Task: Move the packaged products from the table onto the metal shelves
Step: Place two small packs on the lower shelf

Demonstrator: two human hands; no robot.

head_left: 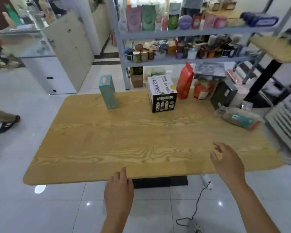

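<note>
At the table's (pixel 124 140) near edge the left hand (pixel 118 187) and right hand (pixel 228 162) hover apart, empty, fingers loose, poised to reach. The packaged products (pixel 162 96) line its far edge, handy for the metal shelves (pixel 183 33) just beyond.

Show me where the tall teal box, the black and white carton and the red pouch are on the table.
tall teal box (pixel 108 93): head view, middle of its front face.
black and white carton (pixel 164 102): head view, its dark front panel.
red pouch (pixel 184 83): head view, middle of its front.
</note>
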